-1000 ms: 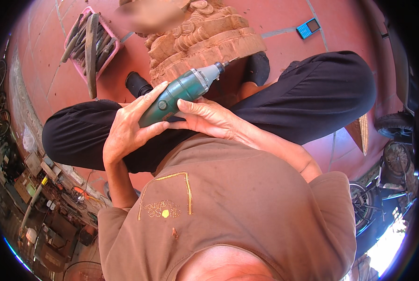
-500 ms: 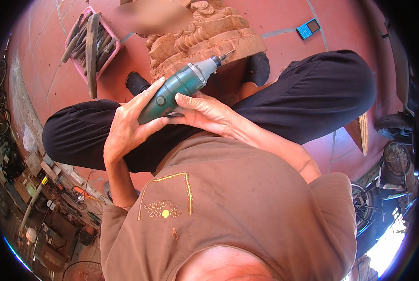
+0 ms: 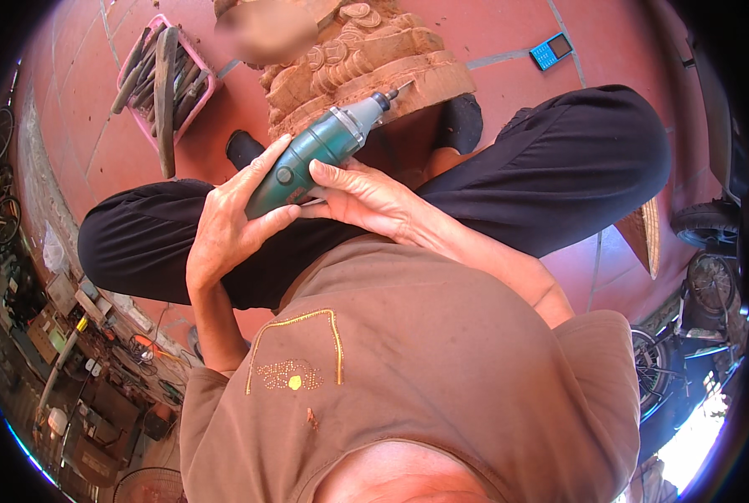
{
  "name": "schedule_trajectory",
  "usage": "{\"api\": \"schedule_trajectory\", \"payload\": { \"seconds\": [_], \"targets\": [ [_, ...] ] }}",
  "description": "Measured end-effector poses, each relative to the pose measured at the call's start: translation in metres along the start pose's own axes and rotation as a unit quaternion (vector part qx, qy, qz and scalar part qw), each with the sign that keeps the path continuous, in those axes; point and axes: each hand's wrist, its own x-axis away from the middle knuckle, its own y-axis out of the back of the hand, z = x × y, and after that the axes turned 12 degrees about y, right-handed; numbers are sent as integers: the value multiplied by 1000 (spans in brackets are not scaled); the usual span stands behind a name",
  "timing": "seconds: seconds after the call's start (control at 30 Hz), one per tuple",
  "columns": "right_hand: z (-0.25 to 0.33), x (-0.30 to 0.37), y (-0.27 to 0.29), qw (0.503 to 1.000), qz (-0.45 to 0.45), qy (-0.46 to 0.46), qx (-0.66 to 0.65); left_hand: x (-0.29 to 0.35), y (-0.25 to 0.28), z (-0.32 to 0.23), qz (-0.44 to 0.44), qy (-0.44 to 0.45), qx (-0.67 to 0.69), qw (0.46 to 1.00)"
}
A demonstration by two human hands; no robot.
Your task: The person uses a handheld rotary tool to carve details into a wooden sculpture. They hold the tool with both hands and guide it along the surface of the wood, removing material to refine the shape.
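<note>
A green and grey rotary tool (image 3: pixel 313 159) lies slantwise between my hands, its thin metal bit pointing up and to the right. My left hand (image 3: pixel 232 214) is wrapped round its rear end, thumb along the underside. From the right, my right hand (image 3: pixel 364 197) grips the lower side of the body, thumb on top; its other fingers are partly hidden behind the tool. Beyond the bit stands a carved wooden piece (image 3: pixel 349 63) with curled and layered relief. The bit's tip overlaps the carving's near edge in view; whether they touch I cannot tell.
At the far left, a pink basket (image 3: pixel 216 86) holds several long-handled tools (image 3: pixel 164 101). A blue keypad phone (image 3: pixel 551 52) lies on the red tiled floor (image 3: pixel 508 25) at the far right. Clutter lines the left wall, and wheels (image 3: pixel 710 226) stand at the right.
The rotary tool has shifted slightly left and its nose has tipped a little, both hands staying on it. The rest looks much the same.
</note>
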Motion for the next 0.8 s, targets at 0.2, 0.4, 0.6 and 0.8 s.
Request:
{"api": "schedule_trajectory", "payload": {
  "seconds": [0.2,0.4,0.6,0.8],
  "targets": [
    [-1,-3,1,1000,-2,11,-4,-1,0,0,-5,0,5,1000],
    [-1,-6,1,1000,-8,10,-12,-3,-2,4,-14,-3,13,1000],
    [0,-4,0,1000,-14,8,-9,-3,-3,2,-12,-1,18,1000],
    [0,-4,2,1000,-3,18,-12,-3,-3,0,-16,-12,12,1000]
  ]
}}
